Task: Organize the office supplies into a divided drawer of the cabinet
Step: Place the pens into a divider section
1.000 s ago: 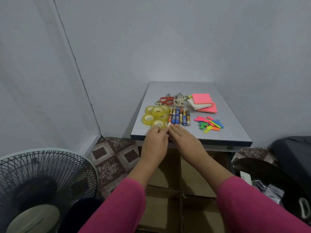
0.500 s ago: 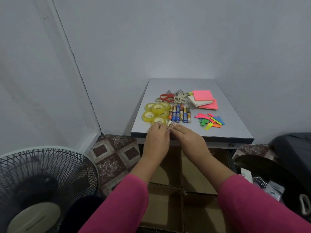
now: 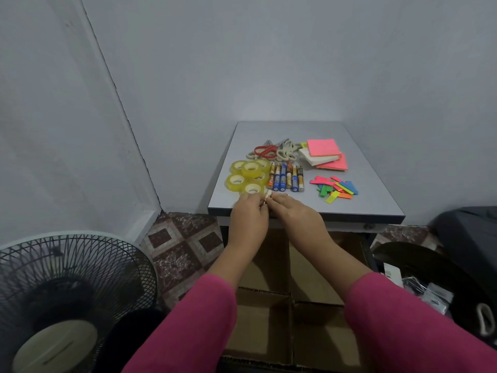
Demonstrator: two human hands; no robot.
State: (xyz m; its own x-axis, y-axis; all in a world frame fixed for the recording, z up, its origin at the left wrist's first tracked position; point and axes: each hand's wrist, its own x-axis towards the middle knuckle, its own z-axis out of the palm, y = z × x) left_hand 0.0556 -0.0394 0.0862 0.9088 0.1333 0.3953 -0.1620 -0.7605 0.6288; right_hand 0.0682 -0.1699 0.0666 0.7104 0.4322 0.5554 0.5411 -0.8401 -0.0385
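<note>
Nearest the viewer, two arms in pink sleeves reach forward over an open cardboard drawer [image 3: 290, 313] split into compartments by crossed dividers; it sits low, below the cabinet top [image 3: 376, 195], and what shows of its compartments looks bare

At the near edge of the cabinet top the left hand [image 3: 248, 219] and right hand [image 3: 298, 219] meet, fingertips together, both pinching one small slim object [image 3: 269, 198] that looks like a battery, though it is too small to be sure. Compared with a second ago, the hands have closed in tighter and the object now stands up a little between the fingertips, lifted off the surface; before, the fingers lay flatter by the row

Just beyond lie yellow tape rolls [image 3: 248, 176] on the left, touching one another, and beside them a neat row of batteries [image 3: 286, 177]. Further right sits a loose heap of coloured page flags [image 3: 334, 187]. Farther back are scissors [image 3: 271, 152] and stacked sticky note pads [image 3: 324, 153]

A floor fan [image 3: 67, 300] stands at the lower left

Sorting appears barely begun: this pickup is likely the first piece bound for the drawer
</note>
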